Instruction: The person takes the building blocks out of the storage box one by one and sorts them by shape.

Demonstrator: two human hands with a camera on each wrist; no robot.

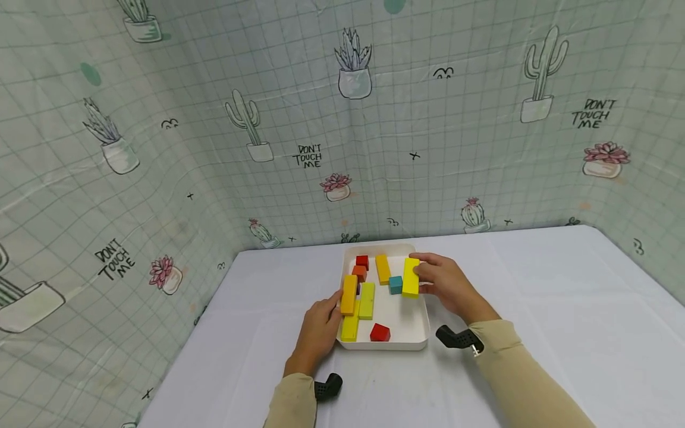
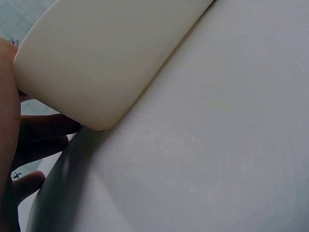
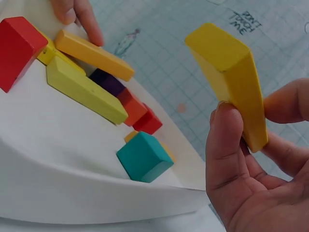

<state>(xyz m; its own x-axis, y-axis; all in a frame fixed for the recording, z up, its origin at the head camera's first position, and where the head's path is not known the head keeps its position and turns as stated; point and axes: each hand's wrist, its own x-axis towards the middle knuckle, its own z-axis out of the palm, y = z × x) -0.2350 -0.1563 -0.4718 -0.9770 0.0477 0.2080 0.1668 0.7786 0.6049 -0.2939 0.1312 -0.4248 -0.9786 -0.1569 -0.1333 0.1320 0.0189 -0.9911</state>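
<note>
My right hand (image 1: pixel 446 282) holds a yellow block (image 3: pixel 236 82) upright between thumb and fingers, raised over the right side of a white tray (image 1: pixel 398 343). At the tray's left rim, my left hand (image 1: pixel 320 327) holds an orange-yellow block (image 1: pixel 349 294) with its fingertips; part of that hold is hidden. Beneath this block lies another yellow block (image 1: pixel 350 329), beside a yellow-green block (image 1: pixel 367 301). A teal cube (image 3: pixel 145 157) sits near the raised yellow block. In the left wrist view, the left fingers (image 2: pixel 43 126) show beside the tray's outer wall.
Also in the tray are a red block (image 1: pixel 380 333) at the front, an orange block (image 1: pixel 360 273), a red one (image 1: pixel 362 261), a dark purple one (image 3: pixel 107 82) and another orange-yellow block (image 1: pixel 382 269). A white cloth covers the table (image 1: pixel 535 285); a patterned curtain (image 1: pixel 407 119) hangs behind.
</note>
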